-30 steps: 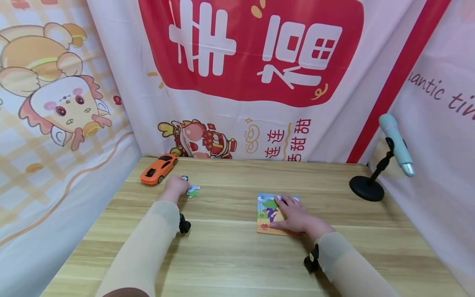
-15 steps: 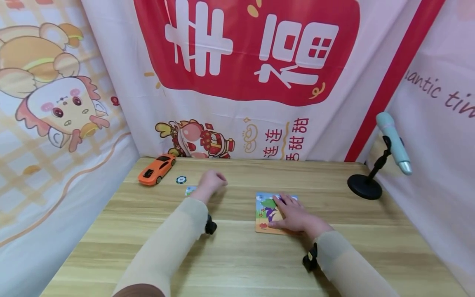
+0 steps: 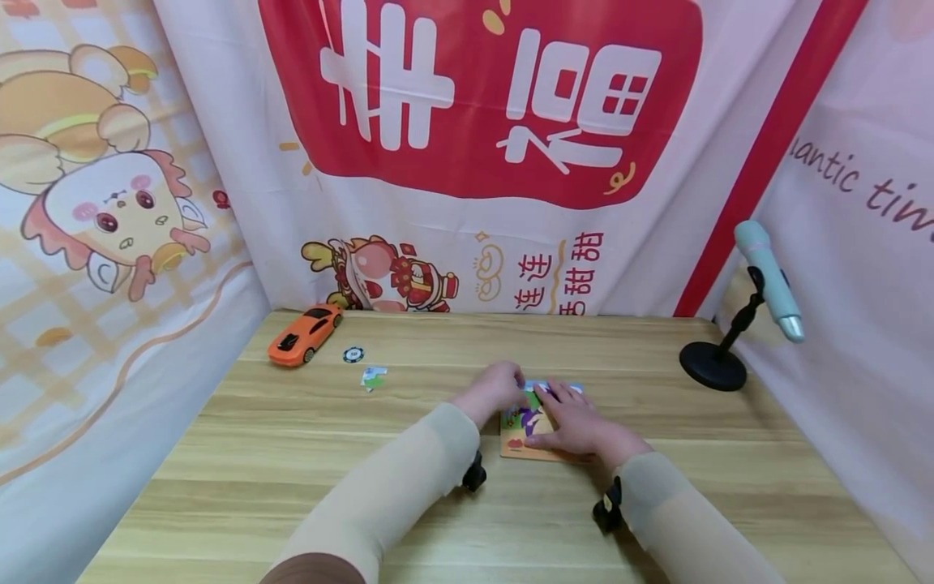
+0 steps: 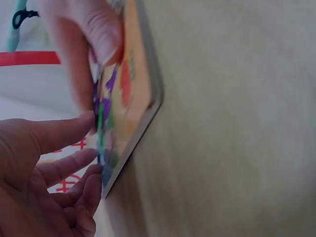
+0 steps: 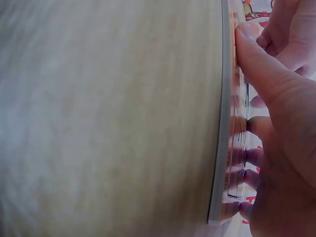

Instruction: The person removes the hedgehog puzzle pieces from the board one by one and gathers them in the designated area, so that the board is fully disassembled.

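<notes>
A square picture puzzle [image 3: 515, 444] with a grey-edged board lies on the wooden table, right of the middle. My right hand [image 3: 578, 427] rests on it with fingers spread, covering much of its right side. In the right wrist view the thumb and fingertips touch the puzzle's surface. At the puzzle's upper left corner is my left hand [image 3: 498, 386]. In the left wrist view its thumb [image 4: 74, 129] and fingertips come right to the puzzle's face, with a gap between thumb and forefinger. A loose puzzle piece [image 3: 374, 378], white, blue and green, lies farther left.
A round poker chip [image 3: 353, 354] lies behind the loose piece. An orange toy car [image 3: 306, 334] sits at the back left corner. On the right, a mint-green microphone [image 3: 769, 272] leans in a black stand [image 3: 712, 366]. Printed cloth hangs behind the table.
My left hand has left the loose piece beside the chip and moved right, across the table, to the puzzle's upper left corner. The right hand has stayed on the puzzle.
</notes>
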`<state>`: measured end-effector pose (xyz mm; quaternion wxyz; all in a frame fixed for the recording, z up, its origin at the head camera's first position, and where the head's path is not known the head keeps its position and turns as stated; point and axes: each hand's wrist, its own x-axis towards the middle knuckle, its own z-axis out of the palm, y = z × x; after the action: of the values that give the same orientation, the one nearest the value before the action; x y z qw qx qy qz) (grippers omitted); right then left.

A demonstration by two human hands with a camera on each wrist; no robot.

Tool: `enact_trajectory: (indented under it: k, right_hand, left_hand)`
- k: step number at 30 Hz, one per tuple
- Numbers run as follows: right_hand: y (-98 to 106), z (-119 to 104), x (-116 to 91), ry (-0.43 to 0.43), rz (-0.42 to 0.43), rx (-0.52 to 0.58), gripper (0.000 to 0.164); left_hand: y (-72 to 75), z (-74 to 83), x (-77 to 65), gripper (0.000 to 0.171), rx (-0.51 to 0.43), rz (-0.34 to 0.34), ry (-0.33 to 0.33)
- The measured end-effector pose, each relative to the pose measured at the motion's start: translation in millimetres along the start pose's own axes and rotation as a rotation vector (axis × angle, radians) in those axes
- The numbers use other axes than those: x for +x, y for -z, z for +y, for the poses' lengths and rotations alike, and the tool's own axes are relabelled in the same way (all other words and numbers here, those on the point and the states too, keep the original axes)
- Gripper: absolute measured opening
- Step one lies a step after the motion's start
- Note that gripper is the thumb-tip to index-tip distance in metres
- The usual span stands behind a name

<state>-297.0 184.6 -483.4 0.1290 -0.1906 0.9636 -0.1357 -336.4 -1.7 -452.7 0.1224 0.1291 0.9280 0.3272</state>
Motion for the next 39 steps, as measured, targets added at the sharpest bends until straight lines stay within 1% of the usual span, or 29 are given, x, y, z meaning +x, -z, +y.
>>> enact_trajectory:
  k: [3, 7, 13, 16, 18, 20, 23, 26, 31, 33, 39]
  right_hand:
    - [0, 1, -1, 0.014, 0.0, -0.006, 0.103]
    - [2, 0, -3, 0.024, 0.007, 0.009, 0.103]
    - [5, 0, -7, 0.028, 0.022, 0.039, 0.102]
    - [6, 3, -9, 0.038, 0.033, 0.042, 0.105]
    - [7, 6, -11, 0.03, 0.036, 0.049, 0.108]
    - [8, 9, -13, 0.017, 0.035, 0.059, 0.11]
    - [9, 12, -18, -0.012, 0.024, 0.079, 0.112]
    - [10, 14, -21, -0.009, 0.021, 0.081, 0.112]
    - [10, 13, -21, -0.01, 0.011, 0.081, 0.112]
    - [9, 13, -21, -0.016, 0.008, 0.078, 0.113]
    - [7, 13, -21, -0.033, 0.003, 0.063, 0.113]
  left_hand:
    - [-9.0, 5.4, 1.0, 0.028, 0.051, 0.01, 0.014]
    - [-14.7, 11.2, 2.6, 0.024, 0.103, 0.02, 0.031]
    - [-20.7, 14.0, 9.1, 0.023, 0.124, 0.016, 0.058]
    - [-25.2, 11.8, 16.1, 0.024, 0.127, 0.011, 0.067]
    - [-27.0, 10.2, 19.7, 0.024, 0.12, 0.007, 0.068]
    - [-27.7, 8.2, 21.5, 0.024, 0.097, 0.0, 0.073]
    - [-24.7, 8.6, 16.7, 0.024, 0.06, 0.002, 0.069]
    - [-21.0, 9.9, 10.4, 0.024, 0.048, 0.006, 0.066]
    - [-18.2, 11.5, 7.4, 0.027, 0.084, -0.004, 0.056]
    - [-18.3, 11.6, 8.4, 0.029, 0.105, -0.006, 0.05]
    - [-19.7, 10.6, 11.5, 0.031, 0.129, -0.012, 0.039]
